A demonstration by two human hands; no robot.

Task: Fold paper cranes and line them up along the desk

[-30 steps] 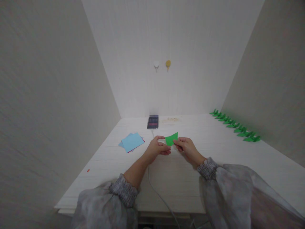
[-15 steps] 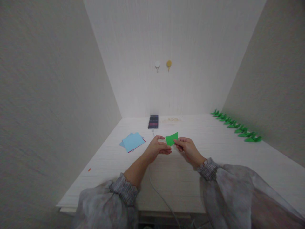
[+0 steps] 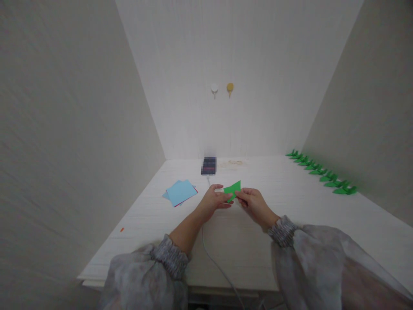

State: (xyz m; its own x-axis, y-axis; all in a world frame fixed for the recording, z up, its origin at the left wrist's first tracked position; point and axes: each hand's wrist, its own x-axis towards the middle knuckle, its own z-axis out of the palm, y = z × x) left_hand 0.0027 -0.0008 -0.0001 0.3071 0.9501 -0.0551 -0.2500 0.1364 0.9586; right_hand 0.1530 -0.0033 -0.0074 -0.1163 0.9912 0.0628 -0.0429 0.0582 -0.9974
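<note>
Two hands share a small green paper above the table as I direct from afar, a fold apparently in hand.

I have the paper (image 3: 233,188) mid-picture, over the white table (image 3: 300,206); the right hand (image 3: 254,201) closes thumb and finger on its 4 o'clock edge. The left hand (image 3: 213,200) laps a thumb over the 7 o'clock edge, other fingers beneath, looking lightly closed on it, the index finger parted at 10 o'clock. From the paper, blue sheets (image 3: 181,192) lie at 9 o'clock, a phone (image 3: 209,166) between 10 and 11, and folded green figures (image 3: 346,190) in a row from 2 to 3. My next move, I judge, calls for edges lined up and even pressure; the crease itself is too small to tell.
</note>
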